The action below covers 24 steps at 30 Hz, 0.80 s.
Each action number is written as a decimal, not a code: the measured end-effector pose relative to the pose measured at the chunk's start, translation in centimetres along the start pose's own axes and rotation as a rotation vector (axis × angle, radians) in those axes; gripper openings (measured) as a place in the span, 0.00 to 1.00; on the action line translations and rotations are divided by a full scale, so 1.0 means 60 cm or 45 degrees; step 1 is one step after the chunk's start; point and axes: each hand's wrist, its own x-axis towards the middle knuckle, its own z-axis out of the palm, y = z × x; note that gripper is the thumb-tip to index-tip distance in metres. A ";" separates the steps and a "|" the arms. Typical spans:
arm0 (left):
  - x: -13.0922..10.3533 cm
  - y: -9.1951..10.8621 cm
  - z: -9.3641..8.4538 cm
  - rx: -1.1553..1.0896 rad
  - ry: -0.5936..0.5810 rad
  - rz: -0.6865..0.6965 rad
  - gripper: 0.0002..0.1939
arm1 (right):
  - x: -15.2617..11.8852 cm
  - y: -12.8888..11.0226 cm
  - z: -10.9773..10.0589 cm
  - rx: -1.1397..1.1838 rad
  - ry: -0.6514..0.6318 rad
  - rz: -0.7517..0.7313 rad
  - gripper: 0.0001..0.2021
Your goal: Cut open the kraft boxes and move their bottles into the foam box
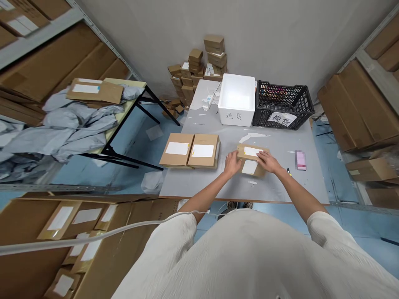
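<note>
A brown cardboard box (259,169) with two white labels lies on the grey table, slightly blurred. My left hand (232,163) grips its left side. At its right side my right hand (268,161) holds the box with the fingers reaching over the upper label. Two more labelled boxes, a left one (177,150) and a right one (203,151), sit side by side left of my hands. A small yellow and black tool (289,171) and a pink item (300,160) lie to the right.
A white bin (237,116) and a black crate (283,106) stand at the table's back edge (201,83). Grey parcels cover a side table at left. Below it, a large carton (124,232) holds several labelled boxes. A white cable crosses the lower left.
</note>
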 end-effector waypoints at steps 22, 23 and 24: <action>-0.039 -0.065 -0.029 0.365 -0.323 0.307 0.35 | 0.053 0.012 0.090 0.346 0.300 0.692 0.25; -0.033 -0.069 -0.030 0.325 -0.299 0.261 0.34 | 0.058 0.010 0.098 0.371 0.374 0.669 0.28; -0.027 -0.073 -0.030 0.289 -0.284 0.205 0.36 | 0.062 0.009 0.107 0.395 0.433 0.657 0.32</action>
